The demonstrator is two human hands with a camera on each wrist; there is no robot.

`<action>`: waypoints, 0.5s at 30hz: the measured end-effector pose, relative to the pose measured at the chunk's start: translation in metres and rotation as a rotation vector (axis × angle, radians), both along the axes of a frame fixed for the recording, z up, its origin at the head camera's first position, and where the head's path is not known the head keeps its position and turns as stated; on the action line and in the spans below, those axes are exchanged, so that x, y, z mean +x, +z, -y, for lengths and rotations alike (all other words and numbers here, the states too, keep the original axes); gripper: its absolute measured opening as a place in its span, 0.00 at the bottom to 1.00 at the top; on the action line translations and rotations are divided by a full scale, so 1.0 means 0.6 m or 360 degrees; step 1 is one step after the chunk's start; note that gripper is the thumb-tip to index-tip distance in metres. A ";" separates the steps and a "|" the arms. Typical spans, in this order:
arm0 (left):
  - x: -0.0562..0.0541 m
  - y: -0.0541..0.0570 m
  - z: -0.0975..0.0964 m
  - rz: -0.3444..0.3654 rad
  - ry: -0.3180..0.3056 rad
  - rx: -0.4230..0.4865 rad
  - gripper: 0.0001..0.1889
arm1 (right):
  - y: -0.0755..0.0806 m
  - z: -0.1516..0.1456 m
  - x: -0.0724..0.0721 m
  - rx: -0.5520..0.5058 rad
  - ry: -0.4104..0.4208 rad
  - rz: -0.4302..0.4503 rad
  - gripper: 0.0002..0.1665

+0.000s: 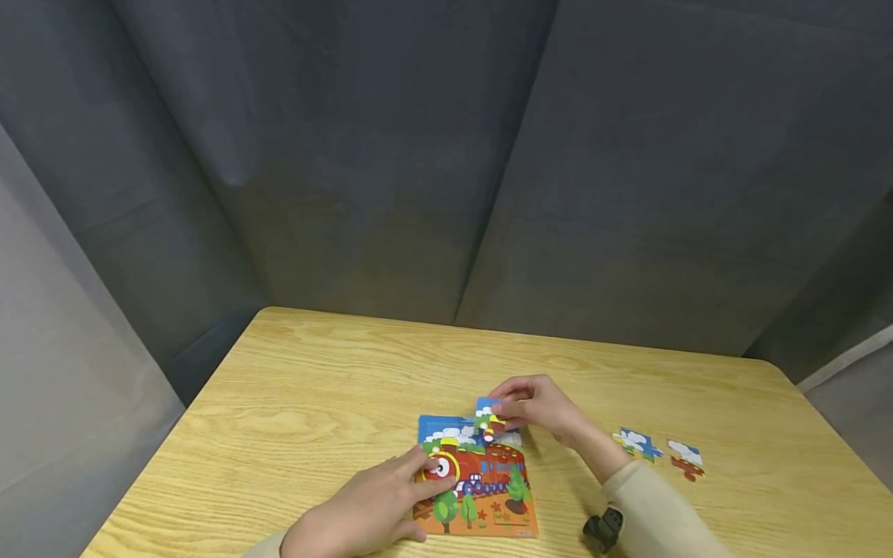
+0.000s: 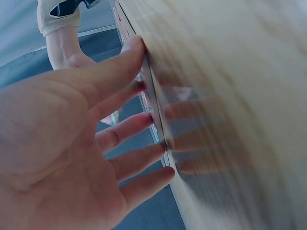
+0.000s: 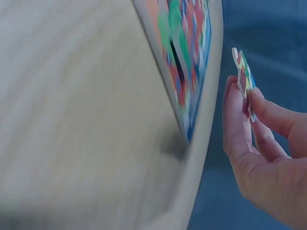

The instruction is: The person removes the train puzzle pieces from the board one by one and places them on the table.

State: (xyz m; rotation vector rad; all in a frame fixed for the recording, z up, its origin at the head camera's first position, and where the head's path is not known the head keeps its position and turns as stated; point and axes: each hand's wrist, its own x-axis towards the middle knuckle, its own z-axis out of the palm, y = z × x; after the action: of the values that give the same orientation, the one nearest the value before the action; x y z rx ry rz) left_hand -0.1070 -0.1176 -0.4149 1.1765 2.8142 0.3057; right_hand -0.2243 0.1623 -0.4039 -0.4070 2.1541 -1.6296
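A jigsaw puzzle (image 1: 488, 525) with a red train and green trees lies on the table in a flat tray. My left hand (image 1: 370, 500) rests on its left side, fingers extended over the picture in the head view. Those fingertips line the puzzle's edge in the left wrist view, thumb (image 2: 132, 52) near the tabletop. Above the top of the puzzle, my right hand (image 1: 547, 407) pinches a puzzle piece (image 1: 484, 411) between thumb and fingers. Blue, white, green and red show on that piece (image 3: 245, 79), raised above the board in the right wrist view.
Loose puzzle pieces lie to the right on the wooden table (image 1: 335, 372): a blue and white group (image 1: 638, 443) and a white and red-brown group (image 1: 687, 457). A black device (image 1: 603, 531) sits by the right sleeve. Dark grey curtains (image 1: 363, 155) hang behind the table.
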 end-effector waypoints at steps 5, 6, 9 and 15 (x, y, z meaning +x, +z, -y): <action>-0.001 0.000 0.000 -0.0024 -0.0008 0.0001 0.36 | 0.018 -0.058 -0.012 0.0059 -0.0078 -0.0020 0.15; -0.001 0.000 0.000 -0.0033 -0.0013 0.0003 0.36 | 0.019 -0.070 -0.014 0.0073 -0.0087 -0.0027 0.16; -0.001 -0.001 0.000 -0.0047 -0.0020 0.0005 0.36 | 0.019 -0.106 -0.016 0.0160 -0.0130 -0.0046 0.16; 0.000 -0.001 0.000 -0.0025 -0.0008 -0.0007 0.35 | 0.009 -0.164 -0.009 0.0320 -0.0201 -0.0042 0.16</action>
State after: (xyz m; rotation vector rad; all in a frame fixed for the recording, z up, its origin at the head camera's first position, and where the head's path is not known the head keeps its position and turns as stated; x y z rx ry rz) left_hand -0.1072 -0.1175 -0.4152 1.1906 2.8232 0.2912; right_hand -0.2299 0.2606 -0.3986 -0.2371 2.3783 -1.4585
